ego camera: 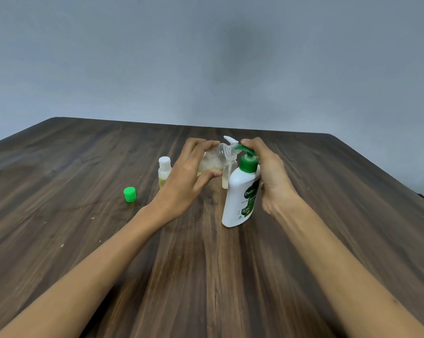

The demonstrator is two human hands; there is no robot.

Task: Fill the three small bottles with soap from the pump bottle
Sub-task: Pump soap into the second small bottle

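Observation:
A white pump bottle (240,201) with a green pump head (248,160) stands on the wooden table (206,264). My right hand (270,174) grips it from the right, fingers over the pump head. My left hand (186,181) holds a clear small bottle (218,158) tilted, its open neck against the green nozzle and its white flip cap hanging open. Pale soap lies in its lower part. A second small bottle (164,172) with a white cap stands left of my left hand. A third small bottle (226,178) shows partly behind the pump bottle.
A loose green cap (130,194) lies on the table to the left of the bottles. Small pale specks dot the wood on the left side. A grey wall rises behind the table's far edge.

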